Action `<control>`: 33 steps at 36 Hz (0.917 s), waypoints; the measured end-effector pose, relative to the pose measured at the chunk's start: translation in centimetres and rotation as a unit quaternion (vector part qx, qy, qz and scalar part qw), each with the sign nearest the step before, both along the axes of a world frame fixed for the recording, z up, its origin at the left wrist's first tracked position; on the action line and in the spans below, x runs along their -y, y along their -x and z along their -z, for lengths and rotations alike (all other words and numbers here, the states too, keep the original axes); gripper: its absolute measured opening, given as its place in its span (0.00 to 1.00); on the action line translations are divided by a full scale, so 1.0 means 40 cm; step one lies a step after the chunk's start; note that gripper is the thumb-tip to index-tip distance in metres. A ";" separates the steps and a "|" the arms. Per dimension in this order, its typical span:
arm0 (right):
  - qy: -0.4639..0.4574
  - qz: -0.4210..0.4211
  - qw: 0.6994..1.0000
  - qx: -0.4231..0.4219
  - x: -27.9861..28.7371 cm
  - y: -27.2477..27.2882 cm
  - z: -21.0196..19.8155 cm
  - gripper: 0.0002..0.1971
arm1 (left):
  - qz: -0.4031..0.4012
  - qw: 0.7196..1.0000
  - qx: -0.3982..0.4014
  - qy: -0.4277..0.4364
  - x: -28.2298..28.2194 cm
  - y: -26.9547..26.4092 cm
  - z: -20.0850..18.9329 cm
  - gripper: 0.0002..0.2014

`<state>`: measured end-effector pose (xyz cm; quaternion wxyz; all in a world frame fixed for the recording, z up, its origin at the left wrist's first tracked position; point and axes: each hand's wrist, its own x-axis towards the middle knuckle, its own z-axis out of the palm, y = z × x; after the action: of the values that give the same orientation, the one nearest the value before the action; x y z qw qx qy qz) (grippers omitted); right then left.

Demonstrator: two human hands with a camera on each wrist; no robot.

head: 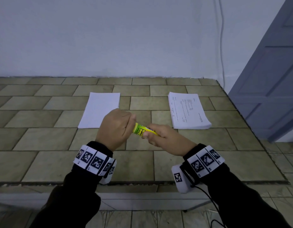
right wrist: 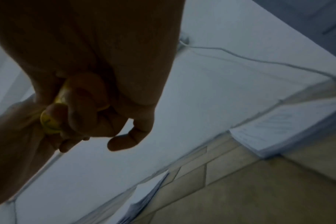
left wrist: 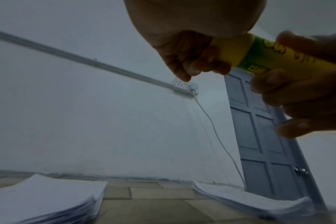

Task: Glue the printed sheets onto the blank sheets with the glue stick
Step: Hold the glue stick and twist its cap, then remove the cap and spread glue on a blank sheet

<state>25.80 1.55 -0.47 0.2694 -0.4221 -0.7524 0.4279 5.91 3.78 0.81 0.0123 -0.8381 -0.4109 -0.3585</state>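
We judged this the uncapping step: our left hand (head: 115, 127) gripped one end of the glue stick (head: 141, 130), our right hand (head: 160, 136) the other, above the table (head: 43, 137). Next, pull the ends apart. The stick looked yellow-green, between blank sheets (head: 101, 109) and printed sheets (head: 188, 111).

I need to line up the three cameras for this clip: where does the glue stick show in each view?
Head: glue stick at centre, held between left hand and right hand, above the table.
Left wrist: upper right, yellow and green barrel gripped at both ends.
Right wrist: left of centre, only its yellow end shows among dark fingers.
Shared landmark: the printed stack.
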 end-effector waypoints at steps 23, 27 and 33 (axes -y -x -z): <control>0.089 -0.016 0.993 -0.083 0.023 -0.007 -0.042 0.18 | -0.027 0.991 -0.011 -0.130 -0.023 0.089 -0.017 0.13; 0.035 0.039 0.996 -0.075 0.017 -0.036 -0.022 0.16 | -0.114 0.993 0.042 0.005 -0.050 0.185 -0.020 0.22; -0.003 0.097 0.994 -0.042 0.013 -0.055 0.007 0.10 | -0.233 0.949 -0.038 0.208 -0.049 0.270 0.068 0.14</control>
<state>28.00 1.01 -0.73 0.3423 -0.4741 -0.6970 0.4150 -4.88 5.73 -1.91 -0.0639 -0.7162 -0.6592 -0.2203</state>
